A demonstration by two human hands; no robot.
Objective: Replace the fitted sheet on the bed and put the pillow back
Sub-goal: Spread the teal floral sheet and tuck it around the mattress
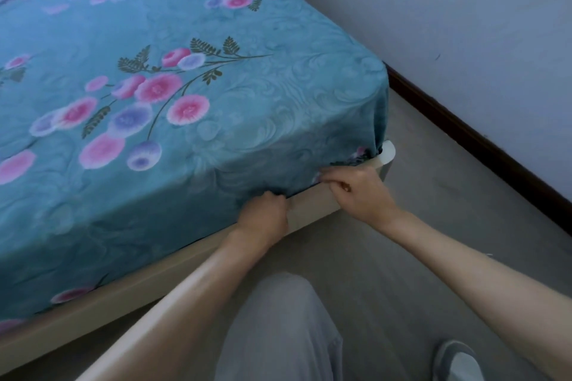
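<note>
A teal fitted sheet (216, 120) with pink and purple flowers covers the mattress, stretched over its near right corner. My left hand (263, 213) grips the sheet's lower hem at the mattress side, fingers curled under the fabric. A little to the right, my right hand (356, 192) pinches the same hem close to the corner, where the elastic edge bunches. Both hands sit right above the beige bed frame (309, 204). No pillow is in view.
A pale wall (464, 9) with a dark skirting board (464, 133) runs along the right, leaving a strip of grey floor (433, 210) beside the bed. My grey trouser leg (278, 328) and a grey slipper (458, 362) are at the bottom.
</note>
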